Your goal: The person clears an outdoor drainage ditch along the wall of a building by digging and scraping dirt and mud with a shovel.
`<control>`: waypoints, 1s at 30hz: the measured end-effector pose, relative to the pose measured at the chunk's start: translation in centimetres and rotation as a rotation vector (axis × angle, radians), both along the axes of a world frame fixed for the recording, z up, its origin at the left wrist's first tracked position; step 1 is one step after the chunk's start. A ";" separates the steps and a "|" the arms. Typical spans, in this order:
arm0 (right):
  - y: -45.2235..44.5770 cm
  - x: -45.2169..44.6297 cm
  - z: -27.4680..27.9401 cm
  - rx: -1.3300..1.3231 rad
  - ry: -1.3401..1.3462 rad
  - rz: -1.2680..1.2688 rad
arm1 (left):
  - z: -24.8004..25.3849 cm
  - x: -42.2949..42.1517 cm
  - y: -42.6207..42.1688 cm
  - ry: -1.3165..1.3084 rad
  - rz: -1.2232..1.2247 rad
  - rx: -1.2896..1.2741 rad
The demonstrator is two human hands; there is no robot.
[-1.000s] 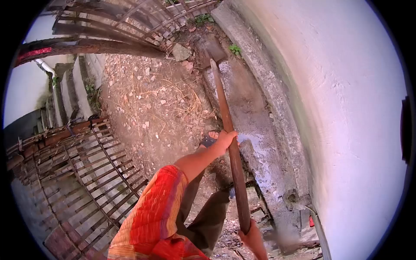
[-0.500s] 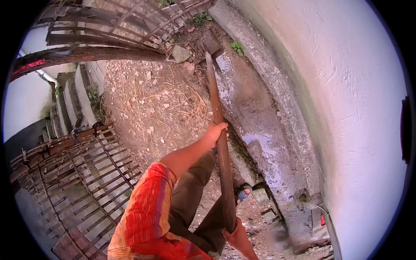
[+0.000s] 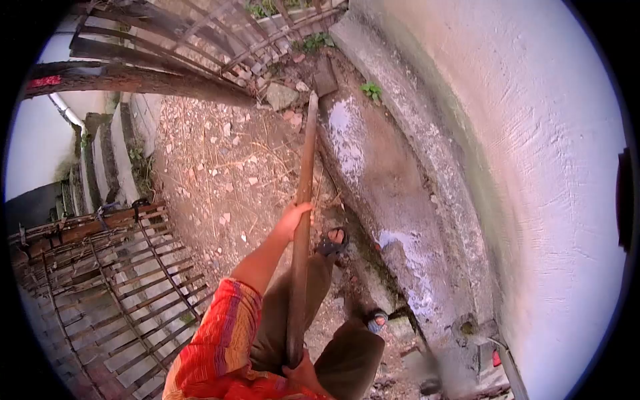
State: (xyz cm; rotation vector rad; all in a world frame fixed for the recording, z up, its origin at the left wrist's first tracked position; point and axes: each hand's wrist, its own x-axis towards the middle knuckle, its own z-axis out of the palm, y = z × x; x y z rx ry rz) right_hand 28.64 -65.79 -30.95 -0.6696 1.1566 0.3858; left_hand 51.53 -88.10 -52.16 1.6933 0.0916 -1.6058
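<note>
A long brown wooden handle (image 3: 305, 167) runs from my body up toward the far end of a wet concrete channel. My left hand (image 3: 293, 218) is wrapped around its middle. Lower down, close to my trousers, my right hand (image 3: 303, 373) grips the near end and is partly hidden. The handle's narrow tip lies beside a flat dark slab (image 3: 325, 77); I cannot tell whether the two are joined. A pale stone (image 3: 281, 97) sits just left of that tip.
To the right, a wet channel (image 3: 380, 173) follows a raised concrete ledge and a white wall (image 3: 540, 167). Gravelly ground (image 3: 220, 160) lies left. Slatted lattices stand at lower left (image 3: 127, 280) and upper left, near a tree trunk (image 3: 147, 78). My sandalled feet show beside the channel.
The handle's near end and both hands have swung left. Its tip has shifted slightly left of where it was beside the slab. One sandalled foot has come into view by the channel's edge.
</note>
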 end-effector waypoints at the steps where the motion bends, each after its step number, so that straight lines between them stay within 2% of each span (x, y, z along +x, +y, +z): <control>1: 0.1 0.4 -0.6 0.016 -0.007 -0.043 | -0.6 0.5 0.0 0.026 0.015 -0.017; 3: 1.6 0.1 -1.6 0.044 0.004 -0.080 | -2.4 0.7 0.2 -0.038 -0.069 0.038; 5: 2.6 0.5 -5.1 -0.004 -0.123 -0.123 | -3.9 1.8 -1.5 -0.154 -0.103 0.056; 7: 3.6 1.6 -7.9 -0.075 -0.098 -0.108 | -5.7 2.8 -2.2 -0.227 -0.163 0.065; 9: 4.7 1.4 -9.5 0.004 -0.131 -0.145 | -7.5 2.7 -1.2 -0.364 -0.175 0.071; 10: 3.8 1.2 -9.2 0.155 -0.153 -0.222 | -7.7 2.6 -1.0 -0.325 -0.164 0.045; 11: 3.8 0.9 -9.0 0.159 -0.138 -0.218 | -8.1 2.6 -0.7 -0.311 -0.160 0.050; 13: 4.2 0.9 -8.4 -0.244 -0.091 -0.132 | -8.6 2.8 -0.2 -0.277 -0.129 -0.058; 14: 5.6 0.7 -9.4 -0.249 -0.132 -0.143 | -8.6 2.4 0.2 -0.256 -0.135 -0.065; 16: 8.5 -0.3 -12.5 -0.264 -0.164 -0.176 | -8.3 1.9 1.1 -0.377 -0.153 -0.120; 18: 8.1 -2.2 -11.7 -0.219 -0.163 -0.181 | -8.7 0.4 2.2 -0.383 -0.156 -0.136; 21: 5.7 -4.8 -11.1 0.005 -0.154 -0.279 | -6.9 -1.5 2.2 -0.427 -0.134 -0.120; 22: 5.1 -5.7 -10.8 0.003 -0.158 -0.278 | -6.6 -2.1 1.9 -0.402 -0.096 -0.134; 27: 2.7 -11.8 -7.4 0.035 -0.103 -0.128 | -2.9 -5.6 1.4 -0.279 0.023 -0.177; 29: 3.6 -15.3 -6.4 -0.002 -0.069 -0.082 | 0.6 -8.0 1.8 -0.311 -0.020 -0.091; 30: 2.9 -16.8 -5.3 0.082 -0.030 -0.040 | 2.3 -9.3 1.9 -0.252 0.033 -0.070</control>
